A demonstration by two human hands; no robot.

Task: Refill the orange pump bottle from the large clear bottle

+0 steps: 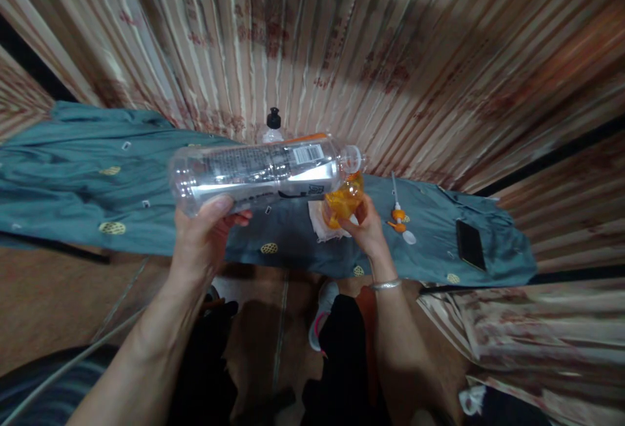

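Your left hand [205, 234] grips the clear bottle [258, 172] tipped sideways, mouth just above the orange jar [343, 201] your right hand [368, 230] clasps.

The black-capped bottle [272, 127] stands mostly hidden behind the clear bottle [258, 170].

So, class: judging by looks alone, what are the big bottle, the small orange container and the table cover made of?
Big bottle: clear, glossy plastic, probably; see-through ribbed wall with bright glints.
Small orange container: translucent, shiny, plastic or glass; unclear which.
Table cover: matte teal woven cloth; it wrinkles and drapes.
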